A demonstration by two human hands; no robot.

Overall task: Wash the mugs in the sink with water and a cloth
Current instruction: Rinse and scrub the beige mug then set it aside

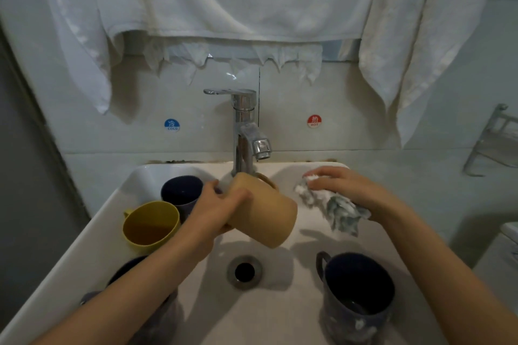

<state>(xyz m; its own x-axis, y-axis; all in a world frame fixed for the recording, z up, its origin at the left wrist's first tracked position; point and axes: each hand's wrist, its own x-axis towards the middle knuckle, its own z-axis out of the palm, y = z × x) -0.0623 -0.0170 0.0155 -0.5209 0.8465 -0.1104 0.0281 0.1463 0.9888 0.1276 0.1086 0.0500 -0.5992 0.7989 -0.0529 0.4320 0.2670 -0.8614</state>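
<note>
Left grip [222, 204] holds mug [270, 217] (right grip [353, 190], cloth [339, 211]).

Sink [266, 316] layout, tap [244, 126] at the back.
Back mug [182, 190], middle mug [151, 224] and front mug [126, 269] line the left side; right mug [358, 288] stands right of the drain [244, 272]; tilted mug [266, 216] hangs between tap and drain, cloth [336, 204] to its right.

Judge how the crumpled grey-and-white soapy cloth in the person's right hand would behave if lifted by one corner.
Probably floppy: the crumpled grey-and-white cloth bunches and droops below the right hand. Likely slippery, since white foam coats its end. Perhaps heavy for its size, as it looks wet.
</note>
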